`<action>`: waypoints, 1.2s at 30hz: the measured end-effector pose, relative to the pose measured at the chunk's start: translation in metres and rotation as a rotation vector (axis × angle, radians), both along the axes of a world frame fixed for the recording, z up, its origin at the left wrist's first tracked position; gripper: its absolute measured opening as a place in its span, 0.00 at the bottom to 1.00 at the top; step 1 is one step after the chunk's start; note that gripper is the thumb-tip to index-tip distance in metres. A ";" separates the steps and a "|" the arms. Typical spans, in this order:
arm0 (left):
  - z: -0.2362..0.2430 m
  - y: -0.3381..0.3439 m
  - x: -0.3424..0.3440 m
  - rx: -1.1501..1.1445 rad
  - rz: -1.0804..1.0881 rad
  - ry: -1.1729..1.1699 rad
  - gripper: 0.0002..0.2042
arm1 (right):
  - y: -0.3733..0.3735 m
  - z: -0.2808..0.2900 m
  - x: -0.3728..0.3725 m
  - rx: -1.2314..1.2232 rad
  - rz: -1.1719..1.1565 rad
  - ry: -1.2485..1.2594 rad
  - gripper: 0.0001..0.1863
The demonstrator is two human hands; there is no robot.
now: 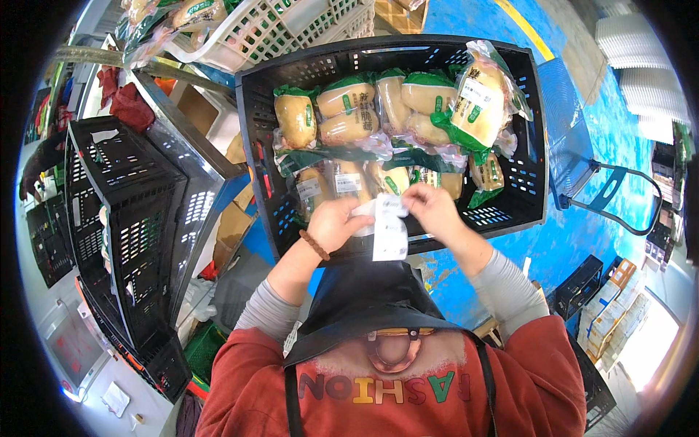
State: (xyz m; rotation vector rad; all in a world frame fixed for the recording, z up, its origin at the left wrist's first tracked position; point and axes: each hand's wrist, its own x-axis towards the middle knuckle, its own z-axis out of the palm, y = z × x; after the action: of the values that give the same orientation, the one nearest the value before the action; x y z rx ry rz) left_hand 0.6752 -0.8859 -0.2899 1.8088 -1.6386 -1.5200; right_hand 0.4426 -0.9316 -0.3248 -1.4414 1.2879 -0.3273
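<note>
A short strip of white sticker labels [391, 242] hangs in front of my chest, over the near edge of a black plastic crate [537, 175]. My left hand [333, 226] is closed on the strip's left side, thumb pointing inward. At its upper right corner, my right hand [437, 213] pinches a label between thumb and fingertips. In the crate lie several clear and green bags of pale lotus root [297, 120], in two rows. One lotus root bag [478, 102] rests on top at the right with a white label on it. Some near-row bags also bear labels, and my hands partly cover that row.
Black crates [131, 218] stand at my left beside a metal-edged table [193, 146]. Beyond the crate is a white basket [284, 33] with more bags. A blue cart with a black handle [626, 197] stands on the right, on blue floor [619, 138]. Cartons [611, 313] are stacked further right.
</note>
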 end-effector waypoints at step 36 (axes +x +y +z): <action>-0.071 -0.111 -0.005 -0.393 -0.942 -0.428 0.06 | -0.080 -0.090 0.008 0.067 0.251 0.178 0.12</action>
State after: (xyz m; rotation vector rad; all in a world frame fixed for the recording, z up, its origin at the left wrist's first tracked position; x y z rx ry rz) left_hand 0.6701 -0.9969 -0.3611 1.2246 -3.0117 -0.9305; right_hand 0.4506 -1.0115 -0.4151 -1.5820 1.2284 0.0121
